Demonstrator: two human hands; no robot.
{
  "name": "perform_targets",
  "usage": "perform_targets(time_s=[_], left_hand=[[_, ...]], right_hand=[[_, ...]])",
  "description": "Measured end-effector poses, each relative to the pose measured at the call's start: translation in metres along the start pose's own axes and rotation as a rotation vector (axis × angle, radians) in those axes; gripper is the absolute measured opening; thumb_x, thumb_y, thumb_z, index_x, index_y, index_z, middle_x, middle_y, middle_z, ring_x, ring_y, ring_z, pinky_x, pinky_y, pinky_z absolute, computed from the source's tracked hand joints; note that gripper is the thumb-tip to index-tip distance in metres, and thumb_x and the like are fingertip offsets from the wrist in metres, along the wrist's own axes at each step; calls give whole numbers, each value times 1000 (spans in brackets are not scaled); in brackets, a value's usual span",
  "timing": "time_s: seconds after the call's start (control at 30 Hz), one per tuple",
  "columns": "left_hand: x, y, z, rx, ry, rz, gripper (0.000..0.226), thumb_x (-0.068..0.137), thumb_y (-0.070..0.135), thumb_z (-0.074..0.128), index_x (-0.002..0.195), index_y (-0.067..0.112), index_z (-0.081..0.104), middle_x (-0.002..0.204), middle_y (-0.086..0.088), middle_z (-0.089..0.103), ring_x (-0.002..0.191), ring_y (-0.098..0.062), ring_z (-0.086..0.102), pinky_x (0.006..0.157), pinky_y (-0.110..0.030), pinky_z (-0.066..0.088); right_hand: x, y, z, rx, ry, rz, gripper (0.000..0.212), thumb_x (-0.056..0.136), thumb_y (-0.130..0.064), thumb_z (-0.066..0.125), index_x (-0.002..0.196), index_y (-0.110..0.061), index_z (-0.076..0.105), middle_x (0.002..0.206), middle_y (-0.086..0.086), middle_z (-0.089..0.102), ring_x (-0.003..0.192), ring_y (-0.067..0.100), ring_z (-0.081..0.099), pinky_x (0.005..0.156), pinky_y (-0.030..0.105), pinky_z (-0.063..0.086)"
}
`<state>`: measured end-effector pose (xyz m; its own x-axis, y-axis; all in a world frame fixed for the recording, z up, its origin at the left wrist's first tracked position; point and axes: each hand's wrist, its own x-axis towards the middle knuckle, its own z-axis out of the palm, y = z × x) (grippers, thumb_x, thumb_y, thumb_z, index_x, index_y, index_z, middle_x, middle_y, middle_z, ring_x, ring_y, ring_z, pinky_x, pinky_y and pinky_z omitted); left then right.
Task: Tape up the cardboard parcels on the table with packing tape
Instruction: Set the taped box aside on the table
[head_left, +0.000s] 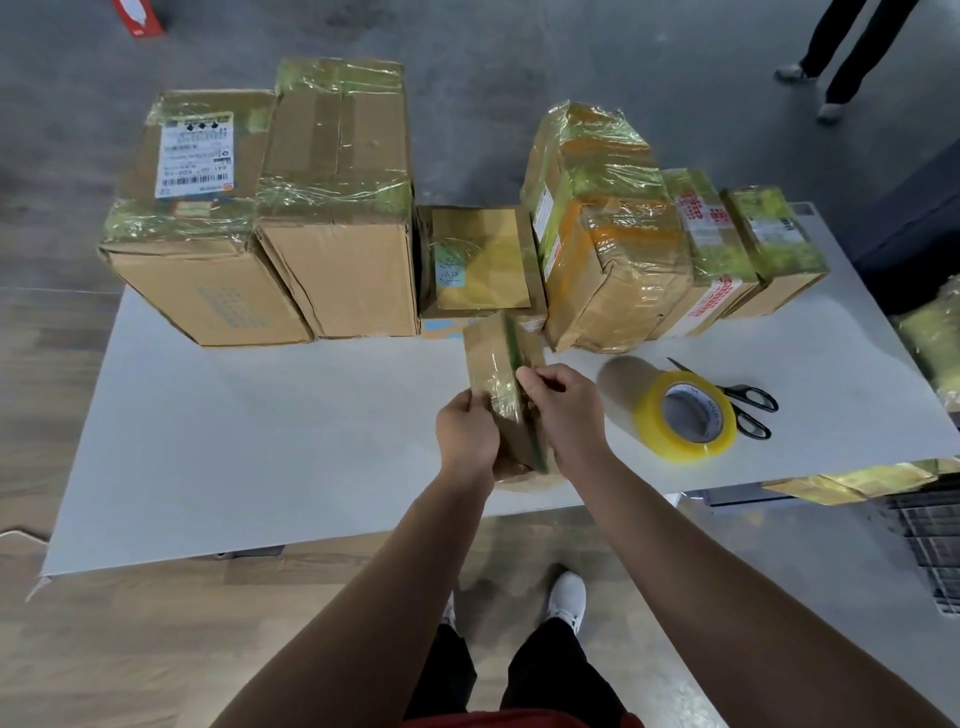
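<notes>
1. Over the near middle of the white table (260, 415), a small brown cardboard parcel (493, 374), glossy with clear tape, stands tilted on end between two hands. I cannot tell whether its lower end rests on the table.
2. The left hand (465, 431) has its grip closed round the parcel's left side. The right hand (569, 410) curls its fingers on the right edge and seems to pinch at the tape there.
3. To do this well, I judge that the left hand should steady the parcel while the right smooths the tape flat over the edge, pressing out creases before fetching more.
4. Counted:
   - one yellowish roll of packing tape (685, 415);
   - one pair of black-handled scissors (748, 410) just beside it;
   - six taped cardboard boxes (337, 208) in a row along the far edge;
   - with the held one, seven parcels.
</notes>
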<state>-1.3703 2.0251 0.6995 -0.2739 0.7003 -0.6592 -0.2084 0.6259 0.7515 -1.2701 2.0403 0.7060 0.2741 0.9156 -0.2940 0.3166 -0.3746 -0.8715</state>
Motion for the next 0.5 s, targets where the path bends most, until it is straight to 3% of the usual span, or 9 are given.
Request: perform_targets(time_s=[0.07,0.13,0.2,0.27,0.4,0.5], left_hand=[[-2,-5,0,14,9,-55,31,104,24,35,93,18,63,98,-11,66,93,-30,63,87,-48,56],[0,-11,1,41,-12,-84,33,103,40,35,112,16,56,106,-8,62,95,-24,60,85,-43,55],[3,-17,0,62,-58,-64,49,94,55,48,124,16,49,112,-4,60,99,-21,60,81,-36,55],[7,-22,-1,128,-75,0,55,90,54,58,126,13,47,113,-2,61,96,-15,60,71,-26,53],[16,-32,-4,185,-62,-15,41,100,45,44,127,13,47,116,-5,60,98,-18,59,69,-27,48],[24,-37,-6,195,-82,-26,40,103,42,38,130,13,45,118,-8,60,99,-21,60,64,-25,47]], right_hand=[[3,7,4,-202,-30,-68,18,87,-40,68,94,-23,65,97,-6,65,97,15,61,79,25,49],[7,16,10,-410,-45,-62,42,84,-55,65,113,-25,58,115,-3,57,110,19,53,93,36,48],[6,23,13,-545,-47,32,58,84,-61,62,129,-27,47,135,0,43,124,24,40,103,46,39],[4,26,16,-556,-52,60,68,84,-62,62,137,-28,38,144,1,34,130,27,35,107,51,34],[10,27,13,-400,-50,76,78,85,-53,67,146,-22,30,137,6,51,125,28,51,99,46,47],[16,29,5,-401,-42,61,57,90,-48,64,136,-17,50,125,3,62,115,24,58,88,36,49]])
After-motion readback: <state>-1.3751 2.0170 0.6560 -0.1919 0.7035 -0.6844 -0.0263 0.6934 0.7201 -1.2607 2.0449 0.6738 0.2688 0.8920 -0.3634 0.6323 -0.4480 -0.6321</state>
